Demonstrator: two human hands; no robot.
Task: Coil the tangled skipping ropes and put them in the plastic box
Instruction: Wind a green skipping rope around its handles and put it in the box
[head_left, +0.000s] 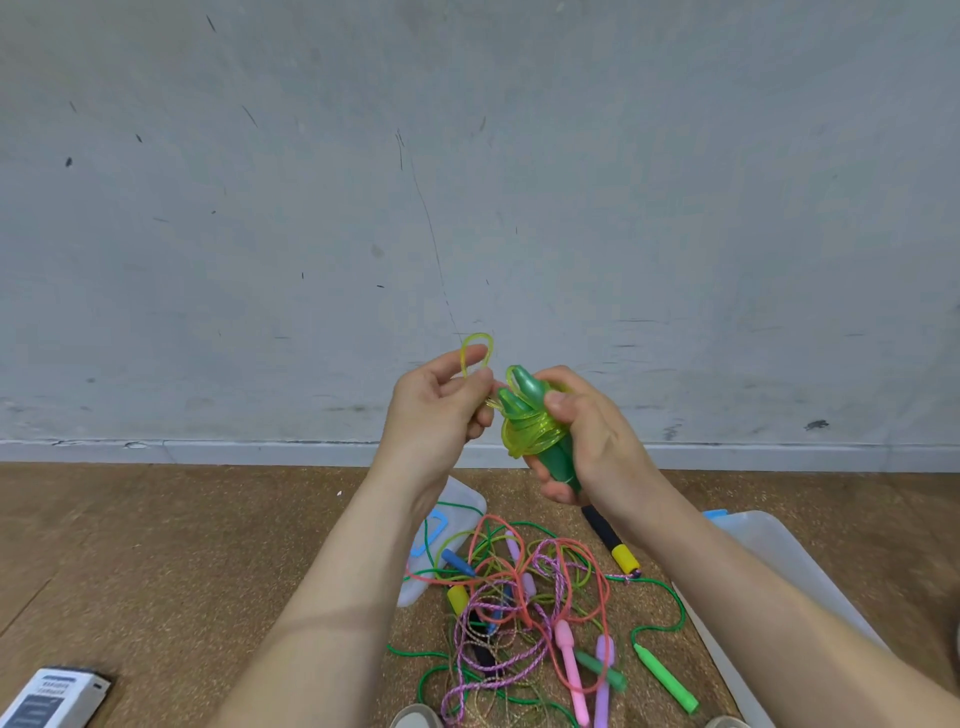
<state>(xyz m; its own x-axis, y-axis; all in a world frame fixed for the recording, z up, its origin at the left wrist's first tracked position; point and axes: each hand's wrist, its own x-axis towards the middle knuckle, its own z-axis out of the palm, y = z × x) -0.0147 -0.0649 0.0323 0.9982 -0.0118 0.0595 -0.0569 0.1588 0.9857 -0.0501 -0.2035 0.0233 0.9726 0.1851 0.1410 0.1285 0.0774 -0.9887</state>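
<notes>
My right hand (582, 431) grips the two green handles of a yellow-green skipping rope (530, 426), whose cord is wound in several turns around them. My left hand (441, 405) pinches the loose end loop of that cord (478, 353), which sticks up above my fingers. Both hands are raised in front of the grey wall. Below them on the floor lies a tangled pile of skipping ropes (524, 608) in red, green, purple and gold, with pink, purple, blue, yellow and green handles. The clear plastic box (779, 561) stands at the right, partly hidden by my right forearm.
The box's clear lid (452, 525) with blue clips lies on the brown floor behind the pile, under my left forearm. A black and yellow handle (613, 540) lies beside the pile. A white packet (47, 696) sits at the bottom left. The tips of my shoes show at the bottom edge.
</notes>
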